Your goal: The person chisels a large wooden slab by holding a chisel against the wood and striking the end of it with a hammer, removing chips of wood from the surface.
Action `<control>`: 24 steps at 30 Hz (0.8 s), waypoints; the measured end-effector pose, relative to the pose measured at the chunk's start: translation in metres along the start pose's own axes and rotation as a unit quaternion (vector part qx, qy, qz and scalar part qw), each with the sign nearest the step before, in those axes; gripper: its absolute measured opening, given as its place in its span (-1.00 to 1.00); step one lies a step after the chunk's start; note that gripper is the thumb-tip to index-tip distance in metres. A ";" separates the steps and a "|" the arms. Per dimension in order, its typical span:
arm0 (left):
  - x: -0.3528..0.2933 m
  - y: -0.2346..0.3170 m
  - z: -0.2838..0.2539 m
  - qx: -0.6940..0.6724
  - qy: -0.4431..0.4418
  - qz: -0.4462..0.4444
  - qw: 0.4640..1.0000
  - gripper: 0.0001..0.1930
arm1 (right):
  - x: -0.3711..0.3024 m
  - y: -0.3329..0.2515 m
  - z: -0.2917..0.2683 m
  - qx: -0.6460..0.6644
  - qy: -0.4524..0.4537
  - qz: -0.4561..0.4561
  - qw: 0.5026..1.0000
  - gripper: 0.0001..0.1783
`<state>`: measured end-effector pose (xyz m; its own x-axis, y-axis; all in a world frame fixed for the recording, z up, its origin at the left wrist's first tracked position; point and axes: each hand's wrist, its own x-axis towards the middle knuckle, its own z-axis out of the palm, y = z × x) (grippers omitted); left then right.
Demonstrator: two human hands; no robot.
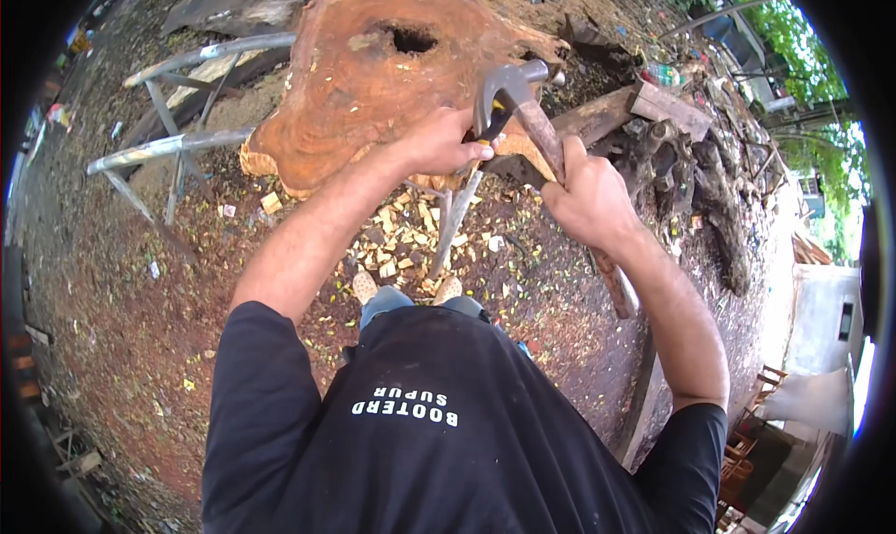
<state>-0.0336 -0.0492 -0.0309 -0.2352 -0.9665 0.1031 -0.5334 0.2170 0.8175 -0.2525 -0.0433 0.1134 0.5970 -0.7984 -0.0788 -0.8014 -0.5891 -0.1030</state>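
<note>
My right hand (595, 196) is closed round the wooden handle of a claw hammer (539, 134). The hammer's metal head is raised over the near right edge of a large reddish-brown wood slab (373, 86), which has a dark hole through it. Just below the head, my left hand (441, 144) grips a chisel (498, 121) with a black and yellow handle. The hammer head partly covers this handle, and the chisel's blade cannot be made out. My left wrist crosses the slab's near edge.
Grey metal stands (177, 145) reach out on the left of the slab. Pale wood chips (392, 237) litter the ground before my feet. Gnarled roots (714, 198) and a squared timber block (670, 111) lie to the right. A white wall (821, 315) stands farther right.
</note>
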 end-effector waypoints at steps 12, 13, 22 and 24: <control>-0.006 0.006 0.002 -0.064 0.010 -0.009 0.998 -0.67 | -0.008 -0.011 0.003 0.023 -0.048 0.054 0.997 -0.65; -0.007 0.008 0.002 -0.028 0.000 -0.026 0.999 -0.67 | -0.009 -0.007 0.001 0.062 -0.036 0.056 0.996 -0.66; -0.013 0.007 0.004 -0.108 0.029 -0.031 0.993 -0.70 | -0.024 -0.023 -0.027 0.243 0.169 0.090 0.951 -0.72; -0.007 0.007 0.006 -0.050 0.008 -0.040 0.998 -0.63 | -0.017 -0.001 0.014 -0.020 -0.026 0.029 0.999 -0.66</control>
<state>-0.0409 -0.0395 -0.0292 -0.1812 -0.9825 0.0431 -0.4668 0.1245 0.8756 -0.2613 -0.0277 0.1007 0.5503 -0.8240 -0.1352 -0.8345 -0.5480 -0.0572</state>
